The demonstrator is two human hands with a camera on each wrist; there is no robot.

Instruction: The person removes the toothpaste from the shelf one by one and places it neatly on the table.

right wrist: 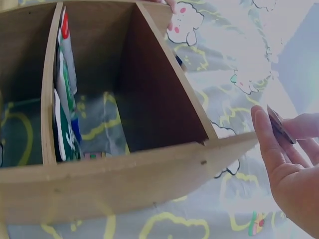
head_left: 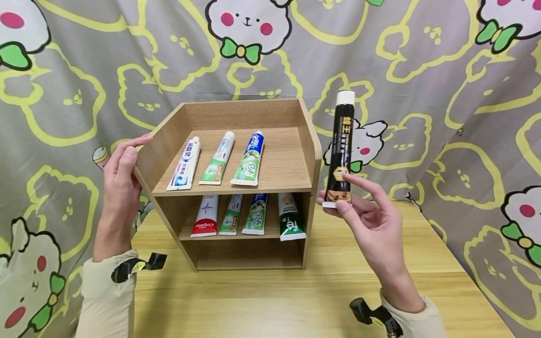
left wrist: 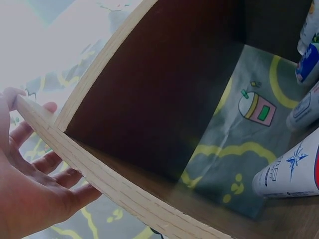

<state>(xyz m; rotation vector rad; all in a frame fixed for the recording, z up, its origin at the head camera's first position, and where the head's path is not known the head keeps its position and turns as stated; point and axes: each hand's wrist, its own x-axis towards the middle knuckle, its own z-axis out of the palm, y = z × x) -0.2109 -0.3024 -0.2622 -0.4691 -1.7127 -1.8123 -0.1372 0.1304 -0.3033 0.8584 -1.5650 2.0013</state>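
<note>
the right hand (head_left: 372, 225) holds a black toothpaste tube with a white cap (head_left: 341, 148) upright, cap on top, just to the right of the small light-wood shelf unit (head_left: 169, 136). its fingers (head_left: 363, 184) pinch the tube's lower crimped end, thumb below and forefinger laid across the front. the tube is in the air, apart from the shelf's right wall, well above the pale wooden bench (head_left: 296, 291).

the left hand (head_left: 120, 183) rests against the shelf unit's left side wall, its fingers (head_left: 128, 155) straight and close together, their tips curling lightly over the wall's upper front edge; the left wrist view shows the palm pressed flat on the outer face of the board.

on the top shelf three toothpaste tubes lie side by side, caps to the back: a white-and-blue tube (head_left: 184, 164), a green-and-white tube (head_left: 217, 158) and a blue-and-green tube (head_left: 248, 159). on the middle shelf lie four more: a red-and-white tube (head_left: 205, 217), a slim green tube (head_left: 231, 216), a green-and-blue tube (head_left: 255, 215) and a dark green tube (head_left: 290, 219) at the right end. behind hangs a grey cloth printed with cartoon bears (head_left: 444, 70).
</note>
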